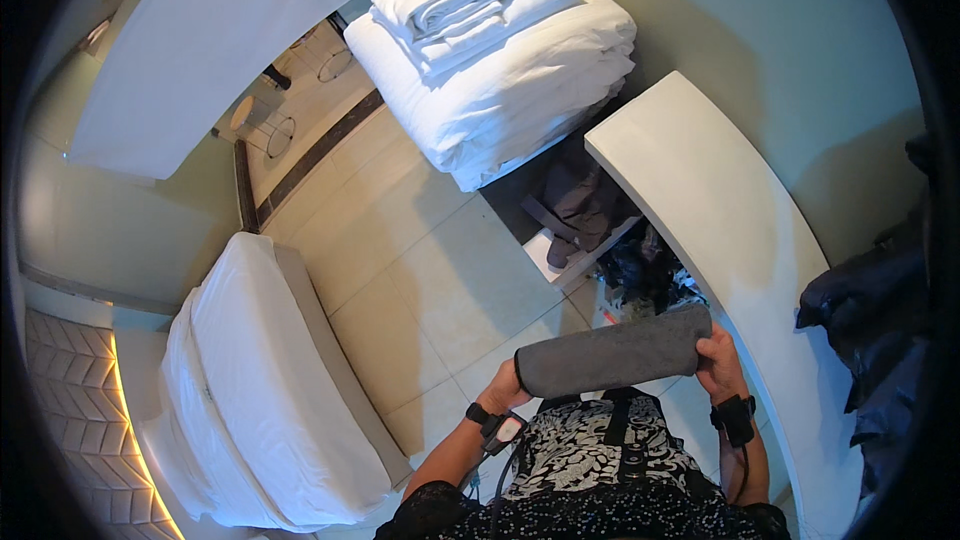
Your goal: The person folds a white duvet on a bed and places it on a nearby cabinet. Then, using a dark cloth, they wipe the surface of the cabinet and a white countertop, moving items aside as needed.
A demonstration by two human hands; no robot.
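A long grey cloth, folded into a flat strip with a dark edge at its left end, is held out in front of my body. My left hand grips its left end, with the fingers partly hidden behind it. At the opposite end, my right hand has its thumb and fingers closed on the cloth. The strip slants slightly upward to the right. Dark bands with small devices are strapped round both wrists.
Along the right wall runs a white counter, with black plastic bags at its right. Beneath it are a crumpled black bag and dark folded fabric. Folded white bedding is piled ahead. A white-sheeted bed stands left on the tiled floor.
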